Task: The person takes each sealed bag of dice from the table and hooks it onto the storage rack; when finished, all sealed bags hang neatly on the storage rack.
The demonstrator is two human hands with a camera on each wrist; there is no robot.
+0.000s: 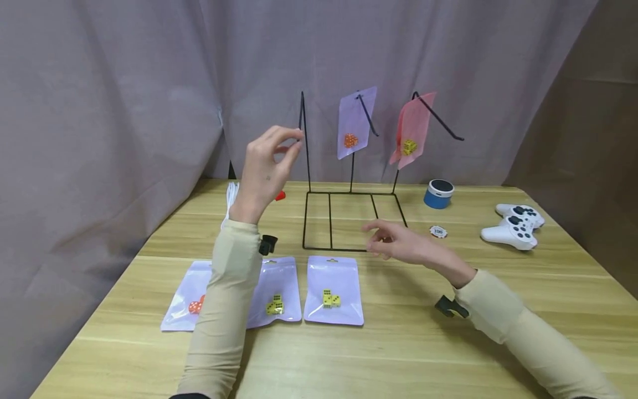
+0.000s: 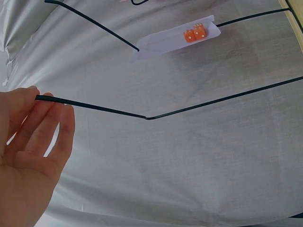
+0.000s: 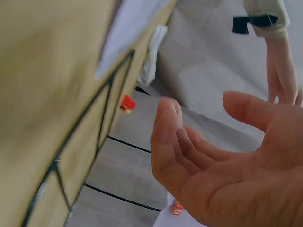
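A black wire rack (image 1: 349, 221) stands at the back of the wooden table (image 1: 399, 343) with three hooks. My left hand (image 1: 291, 144) is raised at the bare left hook (image 1: 302, 127); in the left wrist view its fingertips (image 2: 47, 101) touch the hook's end (image 2: 94, 108) and hold nothing. A purple pouch (image 1: 355, 122) of orange dice hangs on the middle hook. A pink pouch (image 1: 411, 133) of yellow dice hangs on the right one. My right hand (image 1: 379, 238) hovers empty over the rack's base, fingers relaxed (image 3: 213, 156). Three purple dice pouches (image 1: 333, 289) lie flat in front.
At the right of the table are a blue speaker (image 1: 438, 194), a poker chip (image 1: 438, 231) and two white game controllers (image 1: 515, 224). A white cable (image 1: 231, 197) and a small red object (image 1: 280, 195) lie behind my left hand. A grey curtain hangs behind.
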